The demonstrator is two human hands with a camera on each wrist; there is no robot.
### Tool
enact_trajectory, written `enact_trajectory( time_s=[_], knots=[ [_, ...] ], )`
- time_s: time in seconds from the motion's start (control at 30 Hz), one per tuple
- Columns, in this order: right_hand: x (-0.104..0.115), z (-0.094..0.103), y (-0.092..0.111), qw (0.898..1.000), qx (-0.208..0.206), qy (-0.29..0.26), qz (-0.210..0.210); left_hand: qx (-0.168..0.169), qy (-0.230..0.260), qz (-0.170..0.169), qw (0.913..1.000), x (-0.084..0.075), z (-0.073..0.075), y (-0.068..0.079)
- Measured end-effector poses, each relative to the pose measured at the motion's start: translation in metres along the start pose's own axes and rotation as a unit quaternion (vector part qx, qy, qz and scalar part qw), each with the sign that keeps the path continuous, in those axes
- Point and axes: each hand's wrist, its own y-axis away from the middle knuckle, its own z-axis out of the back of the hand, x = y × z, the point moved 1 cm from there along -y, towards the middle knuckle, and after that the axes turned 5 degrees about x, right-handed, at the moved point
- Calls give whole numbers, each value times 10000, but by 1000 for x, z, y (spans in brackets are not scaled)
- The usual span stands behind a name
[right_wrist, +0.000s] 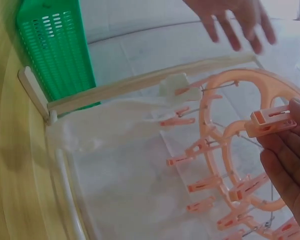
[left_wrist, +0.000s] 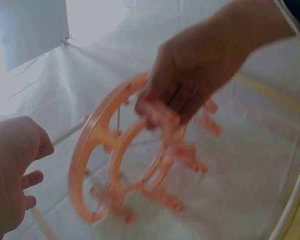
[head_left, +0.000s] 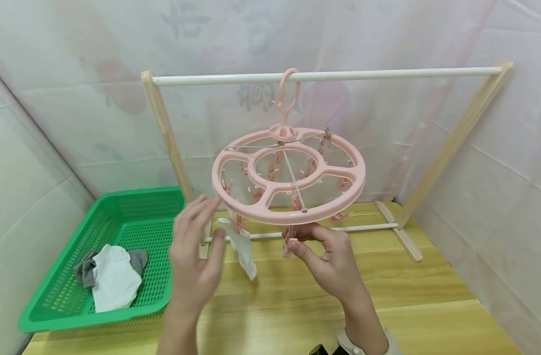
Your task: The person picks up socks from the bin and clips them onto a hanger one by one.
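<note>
A round pink clip hanger (head_left: 270,215) hangs by its hook from a white rail. My right hand (head_left: 332,256) pinches a pink clothespin (right_wrist: 272,120) between thumb and fingers, below the hanger's near rim. My left hand (head_left: 195,251) holds nothing; its fingers are spread and loosely bent by the hanger's left rim. Close beside that hand, a white sock-like cloth (head_left: 243,249) dangles from a clip on the left side of the ring. More pink clothespins (right_wrist: 205,183) hang around the ring, with nothing in those visible in the right wrist view.
A green basket (head_left: 44,296) on the left holds a white cloth (head_left: 115,278) and grey cloths (head_left: 85,268). The rack's white top rail (head_left: 386,75) joins two slanted wooden legs (head_left: 456,143). Underneath is a wood-grain table (head_left: 430,305), with pale curtains (head_left: 510,172) around it.
</note>
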Motion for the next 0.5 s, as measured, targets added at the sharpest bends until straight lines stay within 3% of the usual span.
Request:
enact_trajectory(
  time_s=[0.13,0.33,0.5],
  knots=[
    [-1,0,0,9999,-6,-103,33,-138,-388,230,9989,22,33,8],
    [-1,0,-2,9995,83,-292,64,114,-1051,533,9930,65,82,21],
    [2,3,-1,9994,52,-267,-192,495,-1772,979,9780,101,124,34]
  ],
)
